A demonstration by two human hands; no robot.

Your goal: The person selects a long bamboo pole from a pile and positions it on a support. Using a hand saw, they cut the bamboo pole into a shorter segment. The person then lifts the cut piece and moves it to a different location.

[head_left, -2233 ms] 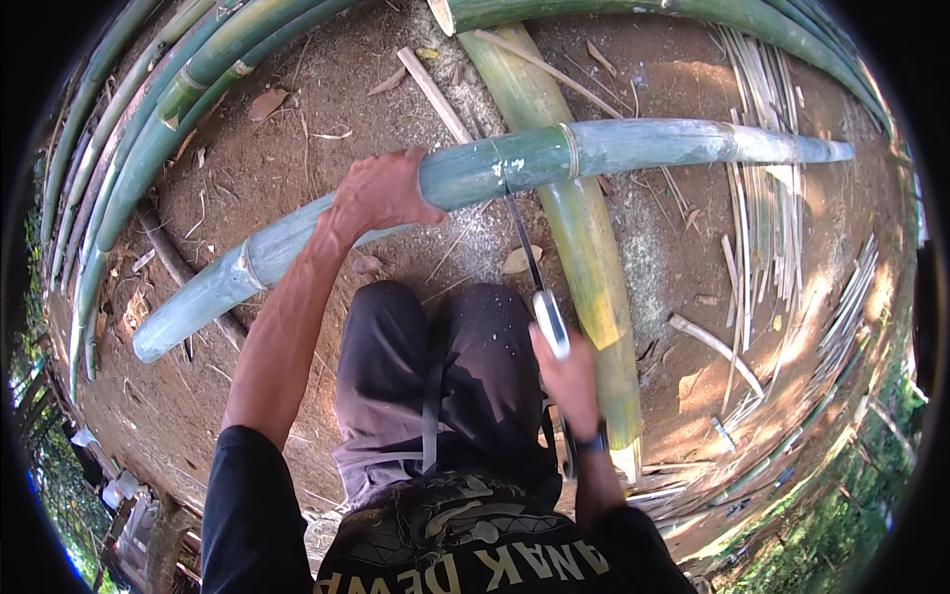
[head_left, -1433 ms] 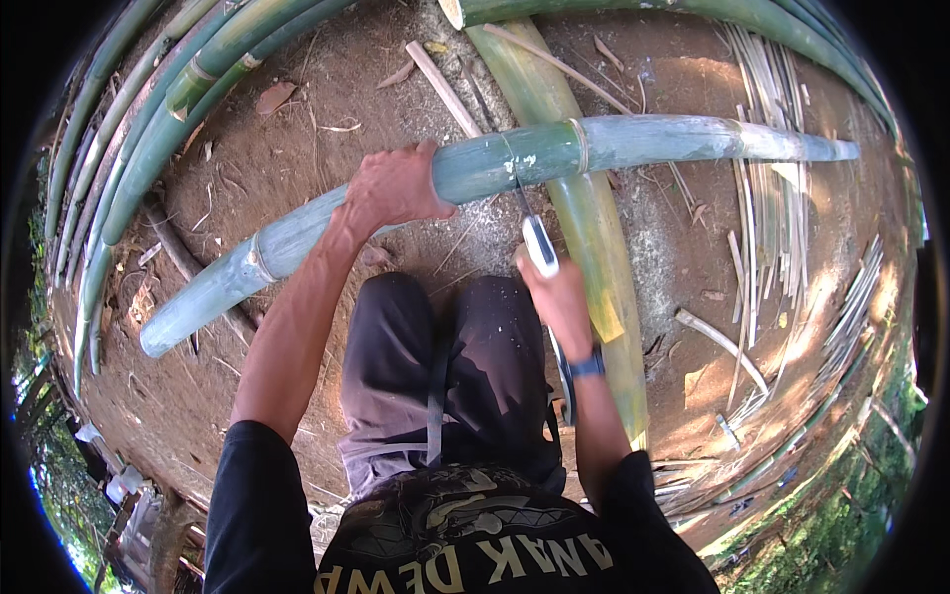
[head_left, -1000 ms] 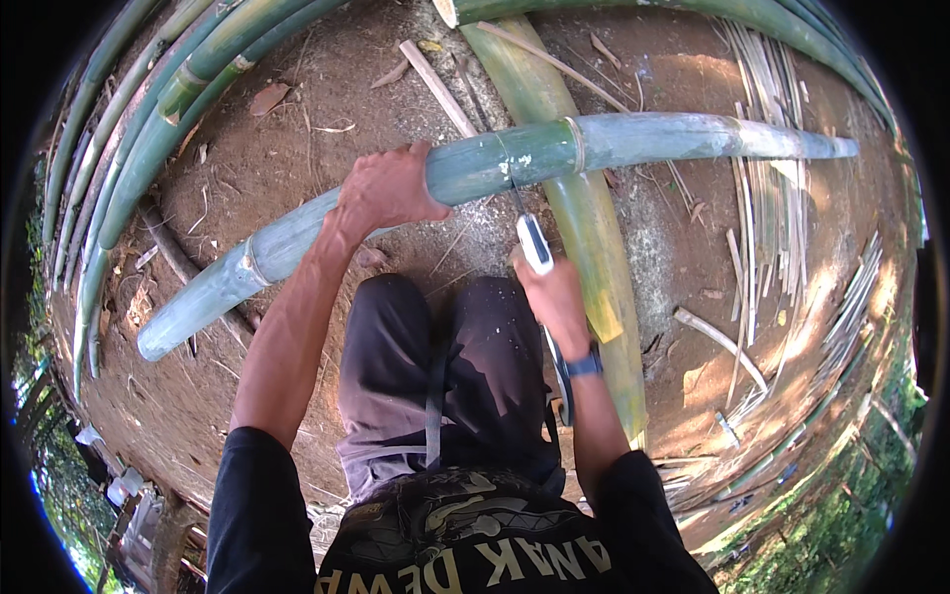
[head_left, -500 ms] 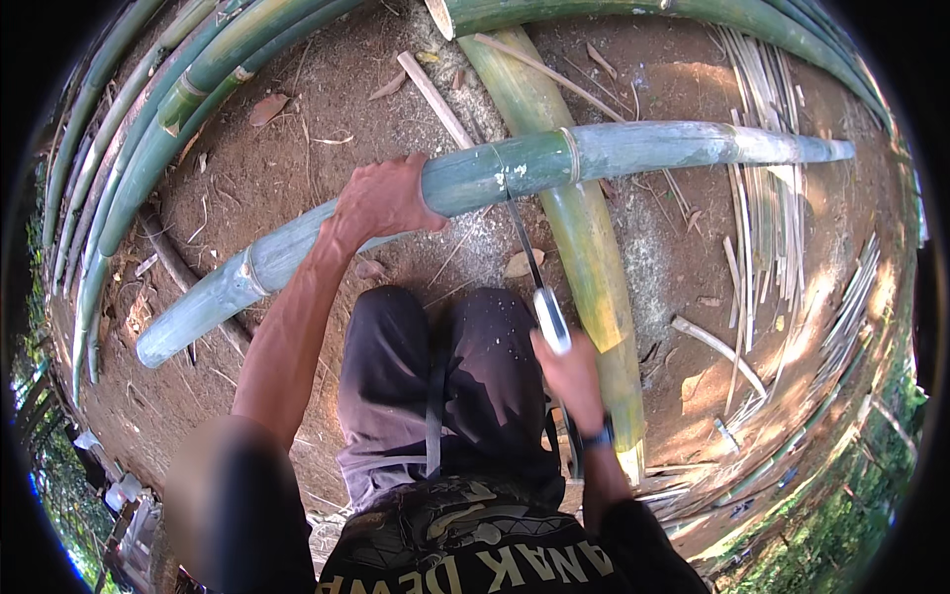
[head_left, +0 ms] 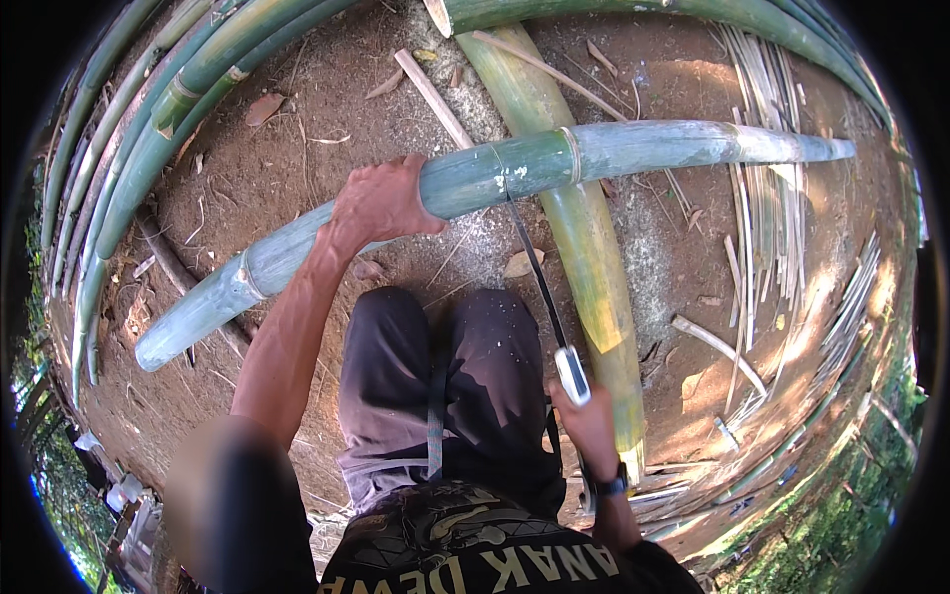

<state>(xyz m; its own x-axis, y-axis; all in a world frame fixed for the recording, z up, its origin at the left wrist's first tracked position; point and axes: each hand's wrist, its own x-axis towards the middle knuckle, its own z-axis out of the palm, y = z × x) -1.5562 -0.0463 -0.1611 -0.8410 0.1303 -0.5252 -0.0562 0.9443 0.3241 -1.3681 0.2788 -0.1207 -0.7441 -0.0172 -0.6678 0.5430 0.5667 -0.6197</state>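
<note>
A thick green bamboo pole (head_left: 653, 150) lies crosswise in front of me, resting over a yellowish bamboo log (head_left: 594, 267). My left hand (head_left: 384, 201) is closed over the top of the pole, left of a saw cut. In my right hand (head_left: 586, 421), a hand saw (head_left: 537, 272) is gripped by its white and dark handle. Its narrow blade runs up to the pole and sits in the cut, where pale sawdust clings. The blade's tip is hidden by the pole. On the right wrist is a dark watch (head_left: 614, 482).
Several long green bamboo poles (head_left: 188, 94) are stacked at the left, and another large pole (head_left: 554, 14) crosses the far side. Bundles of thin split strips (head_left: 767, 218) lie at the right. A loose stick (head_left: 433, 99) and dry leaves (head_left: 522, 263) rest on the sawdust-strewn dirt.
My right hand has drawn the saw back toward me and slightly right, so more blade shows below the pole. My left hand has stayed in place on the bamboo.
</note>
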